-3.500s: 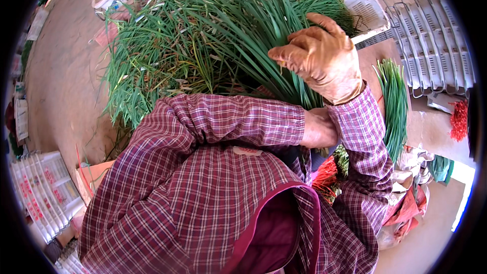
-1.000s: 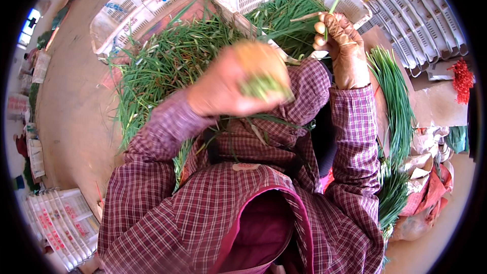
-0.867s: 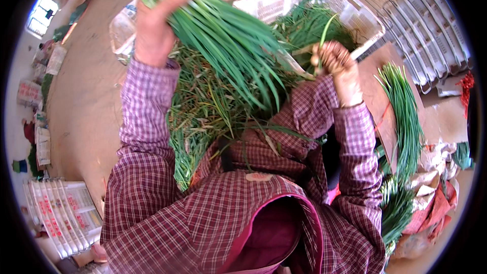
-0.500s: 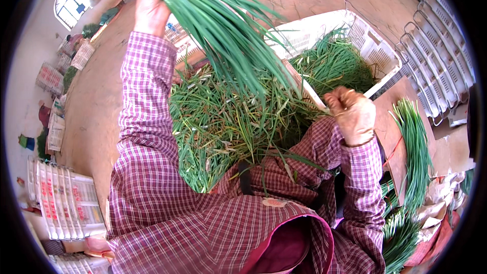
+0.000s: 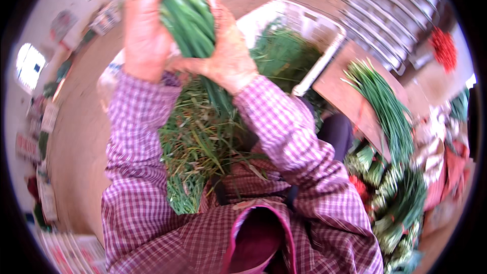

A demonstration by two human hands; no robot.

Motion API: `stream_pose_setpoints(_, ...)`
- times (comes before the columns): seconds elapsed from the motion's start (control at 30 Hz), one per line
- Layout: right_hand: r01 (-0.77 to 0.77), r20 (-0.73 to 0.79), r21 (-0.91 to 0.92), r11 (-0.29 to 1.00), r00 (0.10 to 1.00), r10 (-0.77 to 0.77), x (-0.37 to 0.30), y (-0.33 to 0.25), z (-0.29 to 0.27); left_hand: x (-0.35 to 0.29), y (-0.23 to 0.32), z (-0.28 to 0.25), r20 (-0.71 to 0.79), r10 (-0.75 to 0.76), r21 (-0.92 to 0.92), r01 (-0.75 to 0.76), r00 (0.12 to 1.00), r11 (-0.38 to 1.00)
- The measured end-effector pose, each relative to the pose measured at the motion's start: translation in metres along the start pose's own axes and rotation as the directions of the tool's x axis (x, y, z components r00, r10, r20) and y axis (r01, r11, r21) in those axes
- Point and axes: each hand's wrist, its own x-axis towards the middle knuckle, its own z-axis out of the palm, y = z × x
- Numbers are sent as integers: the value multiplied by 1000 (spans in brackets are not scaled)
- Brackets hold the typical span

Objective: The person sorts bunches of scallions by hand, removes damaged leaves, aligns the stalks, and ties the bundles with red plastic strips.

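Observation:
A bunch of garlic chives (image 5: 188, 23) is held up at the upper left, white root ends at the top and green leaves hanging down. My left hand (image 5: 147, 38) is closed round its upper part. Lower down, my right hand (image 5: 228, 58) wraps the leaves from the right side, with thumb and fingers round them. Both hands are somewhat blurred. Below them, a heap of loose leaves and trimmings (image 5: 203, 132) covers the space before my lap. More green leaves lie in a white plastic crate (image 5: 324, 63) just beyond my right forearm.
On a brown board (image 5: 332, 78) at the right rests another bunch of chives (image 5: 378, 99). Several tied bunches (image 5: 390, 187) are piled below it. Stacked white crates (image 5: 390, 12) stand at the far right, near hanging red strands (image 5: 444, 50). More crates (image 5: 76, 251) sit lower left.
My right hand has moved up and left from beside the crate and now grips the bunch with the left. The hanging leaves are gathered closer together. The view has shifted toward the right.

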Motion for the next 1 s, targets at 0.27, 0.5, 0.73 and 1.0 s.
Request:
stream_pose_setpoints(0.27,22,-219,-598,801,957,-189,-6,-39,-134,6,-13,86,510,57,-545,271,858,794)
stream_pose_setpoints(0.5,-30,-70,-958,285,989,-131,-43,-68,-297,66,-86,155,556,158,-540,210,816,815)
stream_pose_setpoints(0.73,-283,-254,-956,81,932,258,-143,24,-447,71,-243,173,356,-91,100,59,930,993)
stream_pose_setpoints(1.0,-419,-315,-907,-41,611,726,-129,91,-421,25,-325,274,716,121,407,-553,687,727)
